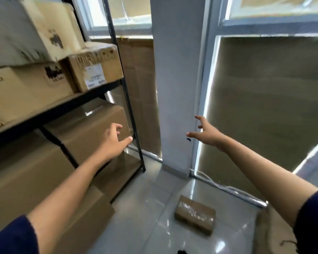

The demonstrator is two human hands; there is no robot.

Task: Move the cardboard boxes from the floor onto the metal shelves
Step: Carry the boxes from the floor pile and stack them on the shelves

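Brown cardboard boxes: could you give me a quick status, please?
Left hand open against shelved brown cardboard box. Right hand open, empty. Small taped box on floor.

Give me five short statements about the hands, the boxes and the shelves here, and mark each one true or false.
1. The left hand rests on a brown box on the metal shelves. True.
2. The right hand grips a box. False: it is open in the air, holding nothing.
3. A small flat box lies on the floor. True.
4. The upper shelf is bare. False: boxes are stacked there, including a labelled box.
5. Both forearms are covered by sleeves. False: they are bare.
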